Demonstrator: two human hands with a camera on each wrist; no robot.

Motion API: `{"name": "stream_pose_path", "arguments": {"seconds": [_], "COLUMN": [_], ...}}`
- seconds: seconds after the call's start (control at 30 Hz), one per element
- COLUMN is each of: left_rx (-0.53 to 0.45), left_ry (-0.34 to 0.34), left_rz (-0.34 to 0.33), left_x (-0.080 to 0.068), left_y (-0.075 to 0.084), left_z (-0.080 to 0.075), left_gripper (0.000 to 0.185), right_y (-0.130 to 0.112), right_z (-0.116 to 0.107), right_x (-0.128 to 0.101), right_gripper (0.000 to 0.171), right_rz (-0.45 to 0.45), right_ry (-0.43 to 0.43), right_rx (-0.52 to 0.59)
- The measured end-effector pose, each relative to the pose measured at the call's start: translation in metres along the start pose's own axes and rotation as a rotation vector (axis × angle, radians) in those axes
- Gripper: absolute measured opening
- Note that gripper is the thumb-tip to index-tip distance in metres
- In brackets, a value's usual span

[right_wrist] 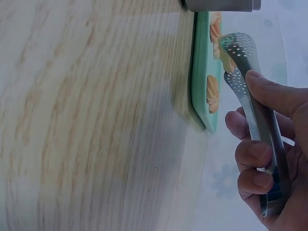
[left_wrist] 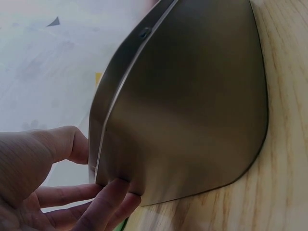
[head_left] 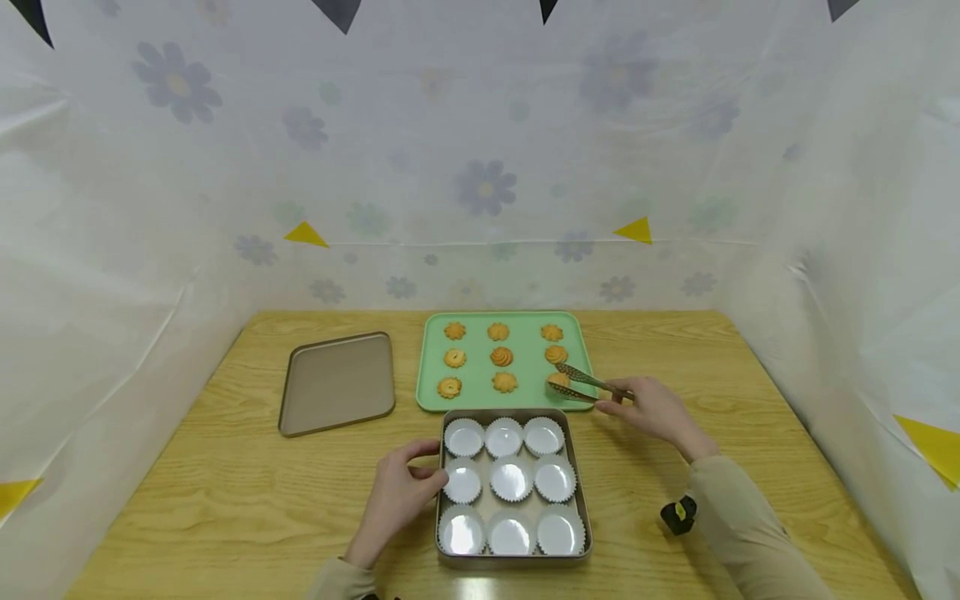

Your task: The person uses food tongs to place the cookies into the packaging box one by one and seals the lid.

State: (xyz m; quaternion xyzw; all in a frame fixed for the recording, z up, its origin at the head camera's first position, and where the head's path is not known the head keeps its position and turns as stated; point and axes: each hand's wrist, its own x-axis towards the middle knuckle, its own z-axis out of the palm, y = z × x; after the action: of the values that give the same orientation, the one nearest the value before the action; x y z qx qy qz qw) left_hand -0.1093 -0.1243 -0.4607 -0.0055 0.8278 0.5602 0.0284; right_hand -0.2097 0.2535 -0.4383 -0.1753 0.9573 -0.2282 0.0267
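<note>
My right hand (head_left: 656,408) grips metal tongs (right_wrist: 264,127) with perforated tips. In the head view the tips stand on either side of a golden cookie (head_left: 558,380) at the near right corner of the green tray (head_left: 421,367); how firmly they press it I cannot tell. Several other cookies, such as a swirled one (head_left: 502,357), lie in rows on that tray. Nearer me, a deep metal baking pan (head_left: 513,562) holds white fluted cups (head_left: 512,480) in three rows of three. My left hand (head_left: 401,492) pinches the pan's left wall, thumb over the rim and fingers against the outside.
A flat brown square tray (head_left: 337,383) lies on the wooden table (head_left: 225,483) at the left. Near my right sleeve is a small black object (head_left: 678,515) with a yellow mark. White flowered sheets (head_left: 480,117) stand around the table's back and sides.
</note>
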Motion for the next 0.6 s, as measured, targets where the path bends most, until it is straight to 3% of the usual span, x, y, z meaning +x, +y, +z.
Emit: {"name": "stream_pose_path", "arguments": {"seconds": [0.33,0.6], "left_rx": [-0.001,0.003], "left_ry": [-0.006,-0.005], "left_rz": [-0.008,-0.004], "left_x": [0.0001,0.0004], "left_y": [-0.0001,-0.0005], "left_z": [0.0002,0.0001], "left_gripper": [0.044,0.044], "right_y": [-0.0022,0.0047], "right_z": [-0.0008,0.0044], "right_x": [0.0006,0.0038], "right_gripper": [0.046,0.038], "right_rz": [-0.014,0.010], "right_ry": [0.008,-0.054], "right_rx": [0.011,-0.011]}}
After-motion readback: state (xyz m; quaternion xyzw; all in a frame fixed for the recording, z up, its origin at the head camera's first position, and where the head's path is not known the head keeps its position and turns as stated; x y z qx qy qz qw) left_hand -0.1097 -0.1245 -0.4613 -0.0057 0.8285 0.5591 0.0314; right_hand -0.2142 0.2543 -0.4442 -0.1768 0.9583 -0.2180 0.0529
